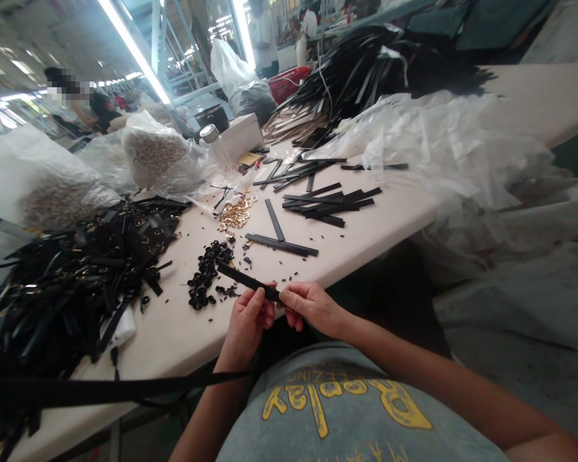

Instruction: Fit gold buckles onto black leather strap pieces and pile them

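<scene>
Both of my hands grip one flat black strap [241, 277] at the table's near edge. My left hand [251, 313] pinches it between thumb and fingers near its middle, and the free end points up and left over the table. Around the strap's near end my right hand [313, 307] is closed, its thumb on top; what else lies under those fingers is hidden. Just beyond my left hand are a pile of small black rings [207, 273] and a heap of gold buckles [238, 213]. Two more black straps [283, 245] lie together ahead of my hands.
A large heap of black straps with gold buckles [43, 289] covers the left side. Loose black strips [327, 202] lie farther back, near crumpled plastic sheeting [438, 141]. Filled plastic bags [157, 154], a lidded jar [212, 138] and a big strip bundle [366, 64] stand behind.
</scene>
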Available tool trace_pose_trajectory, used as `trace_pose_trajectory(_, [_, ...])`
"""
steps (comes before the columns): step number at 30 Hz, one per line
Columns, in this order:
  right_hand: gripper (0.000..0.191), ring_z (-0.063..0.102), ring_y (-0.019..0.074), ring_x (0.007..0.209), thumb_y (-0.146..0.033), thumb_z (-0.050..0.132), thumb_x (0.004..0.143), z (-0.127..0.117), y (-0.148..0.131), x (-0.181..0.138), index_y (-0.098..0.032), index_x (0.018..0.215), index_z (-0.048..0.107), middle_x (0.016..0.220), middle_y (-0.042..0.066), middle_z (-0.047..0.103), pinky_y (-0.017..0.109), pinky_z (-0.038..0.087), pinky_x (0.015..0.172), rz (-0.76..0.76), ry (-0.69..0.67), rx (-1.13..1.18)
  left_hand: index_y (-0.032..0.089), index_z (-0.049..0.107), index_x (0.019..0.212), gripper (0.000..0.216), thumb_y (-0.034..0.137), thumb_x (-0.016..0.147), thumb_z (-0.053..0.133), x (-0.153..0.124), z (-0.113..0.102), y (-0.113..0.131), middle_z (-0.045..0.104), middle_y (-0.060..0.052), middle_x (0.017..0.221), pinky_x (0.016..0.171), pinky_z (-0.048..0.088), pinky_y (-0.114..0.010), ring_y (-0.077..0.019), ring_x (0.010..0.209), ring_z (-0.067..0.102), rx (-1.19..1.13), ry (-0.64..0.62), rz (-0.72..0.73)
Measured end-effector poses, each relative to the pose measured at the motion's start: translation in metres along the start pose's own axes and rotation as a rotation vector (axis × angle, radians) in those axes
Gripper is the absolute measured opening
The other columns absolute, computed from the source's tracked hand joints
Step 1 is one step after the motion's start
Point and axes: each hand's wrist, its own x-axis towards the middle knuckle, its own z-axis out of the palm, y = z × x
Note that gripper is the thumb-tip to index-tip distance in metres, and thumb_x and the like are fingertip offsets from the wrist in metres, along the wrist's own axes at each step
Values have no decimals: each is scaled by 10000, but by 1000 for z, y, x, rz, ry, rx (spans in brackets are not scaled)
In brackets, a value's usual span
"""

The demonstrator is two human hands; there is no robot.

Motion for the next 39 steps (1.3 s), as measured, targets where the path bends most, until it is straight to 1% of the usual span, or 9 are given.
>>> trace_pose_trajectory(3, [440, 477, 59, 391, -589, 590, 828, 0, -4, -1, -163, 730, 550, 503, -50, 559, 161, 360, 398, 25, -3, -11, 121, 741, 929, 406, 455, 704, 791, -1, -2, -2, 590, 27, 515, 393, 340, -135, -41, 401, 476, -30, -30, -18])
trace_pose_trajectory(8, [364, 451, 57, 396, -489, 596, 837, 0, -9, -1, -167, 675, 542, 481, -59, 523, 162, 374, 404, 27, 20, -82, 122, 743, 935, 409, 447, 695, 806, -1, -2, -5, 598, 22, 508, 396, 337, -129, -42, 405, 485, -43, -49, -52])
trace_pose_trajectory(14, [379, 437, 55, 393, -509, 566, 853, -1, -10, -3, -169, 689, 546, 492, -59, 511, 162, 358, 392, -7, 10, -117, 132, 743, 917, 389, 453, 704, 794, -1, 3, -6, 556, 45, 473, 364, 292, -119, -27, 369, 432, -87, -35, -42])
trace_pose_trajectory(20, [373, 444, 64, 398, -519, 577, 854, 2, -13, -6, -171, 719, 561, 509, -51, 515, 170, 359, 386, -31, 67, -213, 126, 741, 946, 392, 451, 730, 776, -4, 3, -8, 549, 48, 459, 348, 277, -123, -33, 358, 423, -62, -20, -31])
trace_pose_trajectory(25, [327, 466, 81, 420, -474, 566, 879, 5, -12, -7, -174, 749, 582, 528, -38, 523, 181, 389, 397, -115, 128, -332, 127, 734, 990, 398, 468, 785, 726, -5, 4, -13, 535, 49, 432, 333, 254, -142, -41, 322, 403, -87, -49, -4])
trace_pose_trajectory(29, [305, 494, 101, 453, -447, 523, 913, 6, -12, -7, -178, 823, 635, 552, -20, 546, 199, 410, 421, -214, 128, -389, 139, 739, 1003, 380, 465, 812, 702, -7, 6, -15, 526, 44, 414, 335, 240, -152, -46, 310, 398, -119, -86, 17])
trace_pose_trajectory(32, [331, 507, 112, 472, -453, 509, 922, 8, -13, -6, -177, 800, 643, 557, -4, 564, 212, 418, 436, -246, 137, -430, 138, 744, 994, 393, 477, 798, 711, -10, 7, -15, 516, 45, 405, 339, 238, -157, -47, 307, 389, -115, -86, 24])
trace_pose_trajectory(36, [352, 519, 115, 487, -481, 502, 920, 9, -12, -1, -168, 852, 647, 616, 14, 610, 220, 433, 454, -210, 119, -393, 136, 752, 990, 423, 504, 786, 709, -9, 5, -10, 530, 38, 424, 347, 253, -167, -53, 323, 398, -44, -45, 41])
trace_pose_trajectory(39, [377, 492, 104, 466, -524, 515, 905, 9, -9, 3, -167, 871, 635, 592, -8, 577, 210, 412, 438, -134, 93, -347, 138, 764, 967, 397, 482, 773, 727, -5, -2, -2, 575, 22, 483, 384, 307, -176, -60, 378, 439, 73, -6, 79])
